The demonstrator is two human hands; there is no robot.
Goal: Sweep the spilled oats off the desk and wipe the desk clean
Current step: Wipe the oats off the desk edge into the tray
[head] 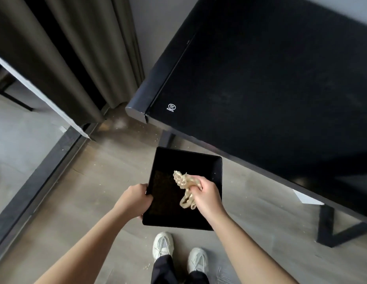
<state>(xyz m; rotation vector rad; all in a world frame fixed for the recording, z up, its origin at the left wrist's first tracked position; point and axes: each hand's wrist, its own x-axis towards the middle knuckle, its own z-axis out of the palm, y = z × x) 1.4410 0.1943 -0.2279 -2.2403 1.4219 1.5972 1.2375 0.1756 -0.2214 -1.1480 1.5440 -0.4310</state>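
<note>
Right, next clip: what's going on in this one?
A person stands beside the black desk, the left hand gripping the left edge of a black tray. The right hand holds a crumpled beige cloth over it, where oats lie gathered. A few pale flecks lie on the floor by the desk corner.

A person's left hand point(135, 199) and right hand point(207, 195) are bare, as are both forearms point(92, 238) up to the frame's edge. Below, dark navy trousers point(164, 271) fall over pale grey-white mesh sneakers point(162, 245) with white laces.
</note>
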